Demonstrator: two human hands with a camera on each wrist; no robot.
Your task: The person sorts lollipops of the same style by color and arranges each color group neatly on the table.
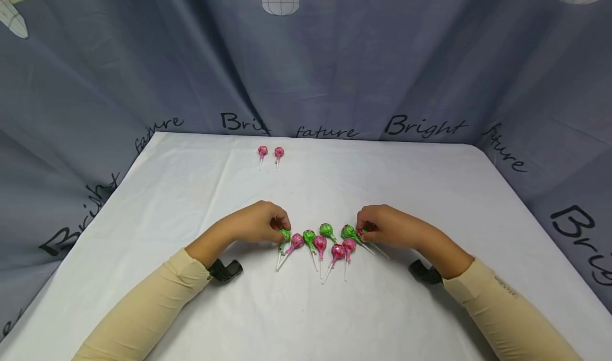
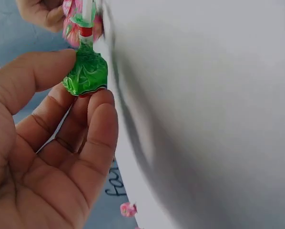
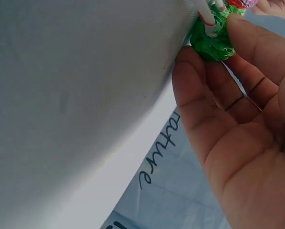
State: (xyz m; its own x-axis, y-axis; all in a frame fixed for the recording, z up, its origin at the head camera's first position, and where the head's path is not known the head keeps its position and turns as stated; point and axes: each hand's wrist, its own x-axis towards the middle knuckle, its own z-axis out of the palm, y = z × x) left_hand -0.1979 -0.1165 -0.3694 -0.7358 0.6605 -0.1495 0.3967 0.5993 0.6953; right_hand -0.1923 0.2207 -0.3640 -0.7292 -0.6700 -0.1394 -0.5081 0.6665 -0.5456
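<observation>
In the head view my left hand (image 1: pixel 260 223) is at the left end of a loose cluster of wrapped lollipops. Its thumb and fingers pinch a green lollipop (image 2: pixel 87 71) by the wrapped head, clear in the left wrist view. At the cluster's right end my right hand (image 1: pixel 394 227) pinches another green lollipop (image 3: pixel 211 43). Between the hands lie several more, among them a green lollipop (image 1: pixel 326 231) and a pink lollipop (image 1: pixel 338 252), sticks pointing mostly toward me. Another green lollipop (image 1: pixel 348 232) lies right beside my right fingertips, which partly cover the held one.
Two pink lollipops, a left one (image 1: pixel 262 151) and a right one (image 1: pixel 279 152), lie apart near the far edge of the white-covered table (image 1: pixel 191 308). A grey-blue curtain (image 1: pixel 306 68) with printed lamps and lettering hangs behind and at both sides.
</observation>
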